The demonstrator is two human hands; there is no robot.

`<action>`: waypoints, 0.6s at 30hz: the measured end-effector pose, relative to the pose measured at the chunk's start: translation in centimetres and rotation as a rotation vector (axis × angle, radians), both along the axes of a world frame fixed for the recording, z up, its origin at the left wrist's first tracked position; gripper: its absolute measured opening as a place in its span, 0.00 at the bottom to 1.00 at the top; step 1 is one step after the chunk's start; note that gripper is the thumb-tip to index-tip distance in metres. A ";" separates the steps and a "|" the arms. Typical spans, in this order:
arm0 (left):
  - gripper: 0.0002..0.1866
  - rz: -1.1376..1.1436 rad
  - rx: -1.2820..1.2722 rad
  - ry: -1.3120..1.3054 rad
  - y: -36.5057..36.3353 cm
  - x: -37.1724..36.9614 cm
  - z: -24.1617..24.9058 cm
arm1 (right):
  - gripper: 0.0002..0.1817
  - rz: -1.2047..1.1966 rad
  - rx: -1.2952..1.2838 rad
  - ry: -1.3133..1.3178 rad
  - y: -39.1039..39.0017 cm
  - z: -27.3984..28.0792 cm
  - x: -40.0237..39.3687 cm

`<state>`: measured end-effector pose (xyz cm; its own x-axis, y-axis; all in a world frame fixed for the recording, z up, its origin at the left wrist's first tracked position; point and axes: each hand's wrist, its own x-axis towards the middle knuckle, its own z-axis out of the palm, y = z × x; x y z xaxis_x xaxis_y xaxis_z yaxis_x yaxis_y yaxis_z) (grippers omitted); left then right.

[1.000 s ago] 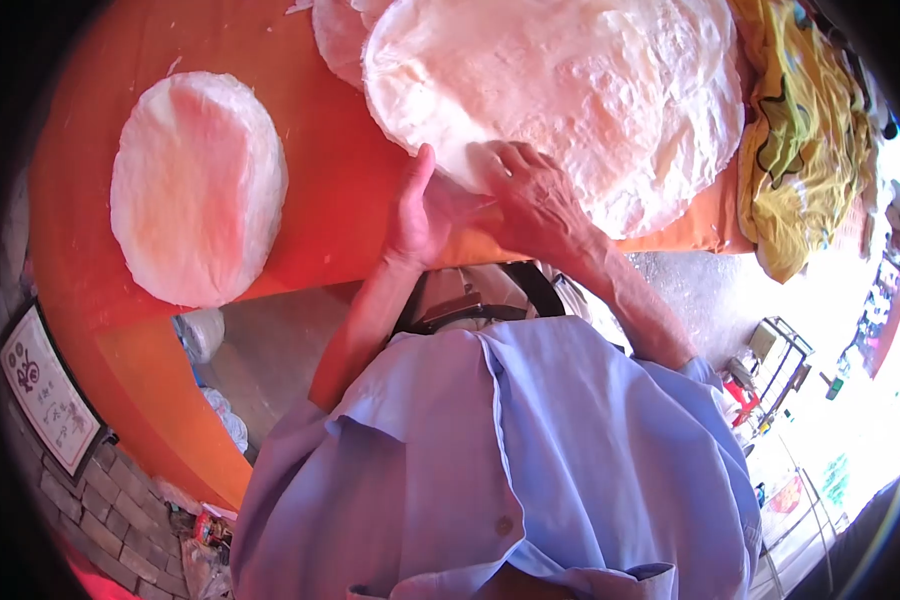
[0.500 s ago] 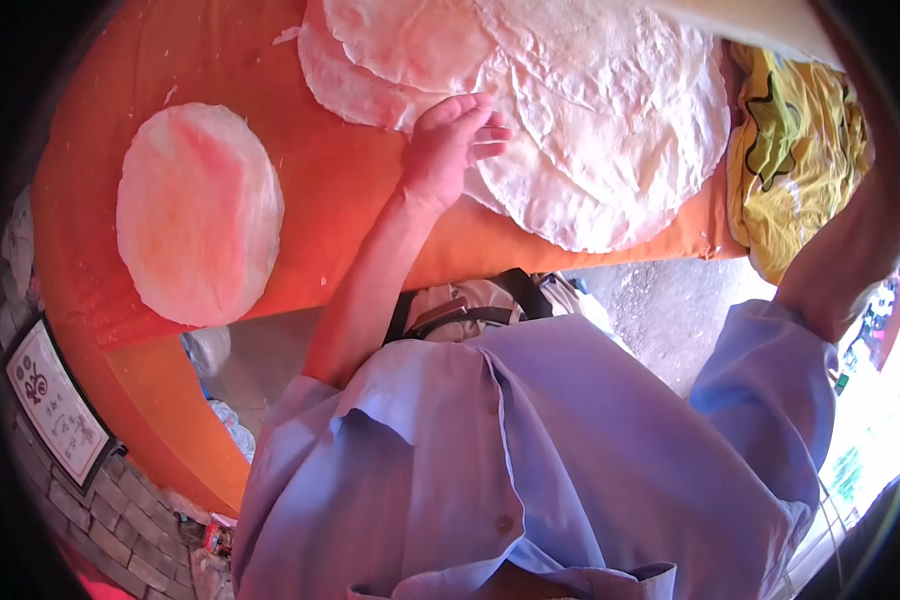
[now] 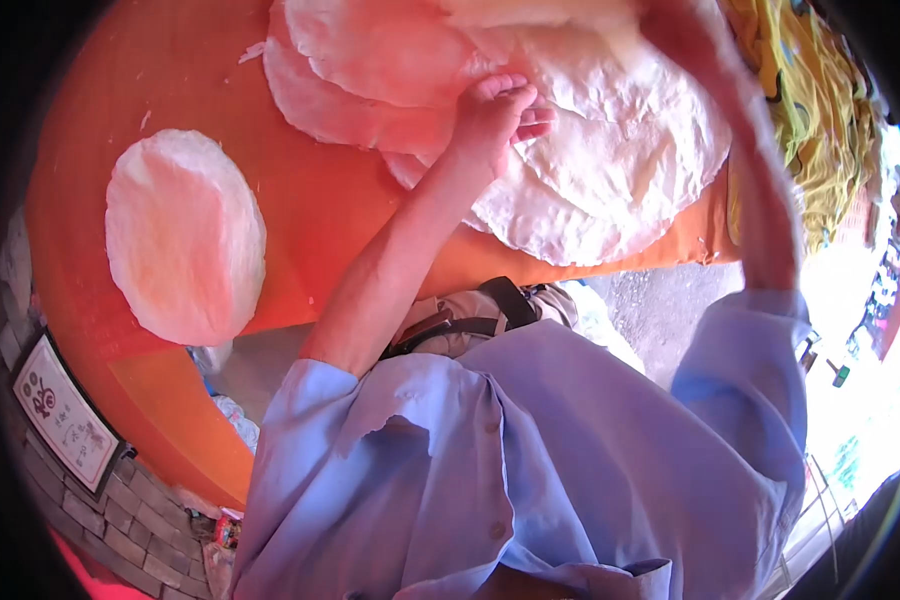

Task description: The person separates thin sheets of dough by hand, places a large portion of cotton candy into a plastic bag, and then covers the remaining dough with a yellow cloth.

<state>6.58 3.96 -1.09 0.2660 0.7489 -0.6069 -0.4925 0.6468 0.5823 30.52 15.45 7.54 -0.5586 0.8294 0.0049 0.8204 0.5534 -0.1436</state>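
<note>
A broad pile of thin, pale round flatbreads point(image 3: 610, 190) lies overlapped and wrinkled on the orange table covering point(image 3: 320, 210). Over its middle is my left hand point(image 3: 505, 115), fingers curled in with the thumb close to them; whatever they grip, if anything, is hidden. My right hand point(image 3: 665, 20) reaches across the far side of the pile at the upper edge of view. It is blurred and its fingers do not show. A smooth pale sheet point(image 3: 560, 15) lies beside it, partly out of view. One separate flatbread point(image 3: 185, 235) rests flat at the left.
A crumpled yellow patterned cloth point(image 3: 810, 110) lies right of the pile. The table's front edge runs just before my body. A framed sign point(image 3: 65, 415) stands on brick paving point(image 3: 135, 525) at lower left. A brown bag point(image 3: 460, 310) is at my waist.
My right hand has swung from the far right, inward over the pile. My left hand has shifted right and slightly up, its fingers drawn closer together. The view has turned a little.
</note>
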 end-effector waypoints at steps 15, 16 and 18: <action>0.08 0.145 -0.098 -0.191 -0.4 1.8 0.4 | 0.16 -0.287 -0.033 -0.034 -8.3 -3.2 -2.7; 0.08 0.147 -0.095 -0.184 0.0 1.9 0.7 | 0.16 -0.278 -0.016 0.007 -8.2 -2.9 -2.8; 0.07 0.137 -0.102 -0.222 0.7 2.1 0.8 | 0.16 -0.286 -0.032 -0.018 -7.5 -2.2 -3.0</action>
<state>8.63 4.63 -0.26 0.3018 0.7252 -0.6189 -0.6876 0.6152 0.3856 27.52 7.97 5.33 -0.3020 0.9528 -0.0314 0.9451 0.2950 -0.1408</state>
